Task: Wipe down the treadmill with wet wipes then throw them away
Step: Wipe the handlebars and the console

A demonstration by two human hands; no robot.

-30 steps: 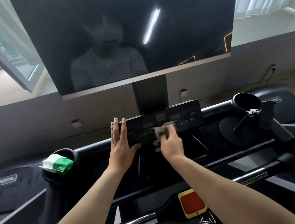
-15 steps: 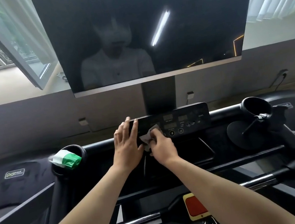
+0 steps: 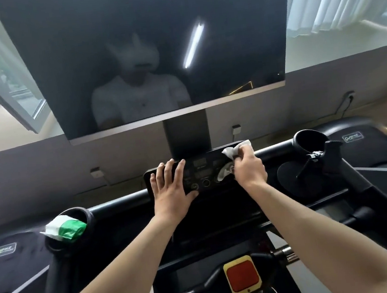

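Note:
The black treadmill control panel (image 3: 203,169) sits below a large dark screen (image 3: 147,50). My right hand (image 3: 249,169) grips a crumpled white wet wipe (image 3: 233,152) and holds it against the panel's upper right part. My left hand (image 3: 172,187) lies flat with spread fingers on the panel's left end. A green and white pack of wipes (image 3: 65,227) stands in the left cup holder (image 3: 85,215).
An empty right cup holder (image 3: 307,141) and a black round disc with a clip (image 3: 294,175) lie to the right. A red stop button on a yellow plate (image 3: 242,275) sits near the front handlebar. Neighbouring treadmills flank both sides. An open window is at the left.
My right hand has carried the wipe from the panel's left middle, beside my left hand, to its upper right corner. My left hand has stayed on the panel's left end.

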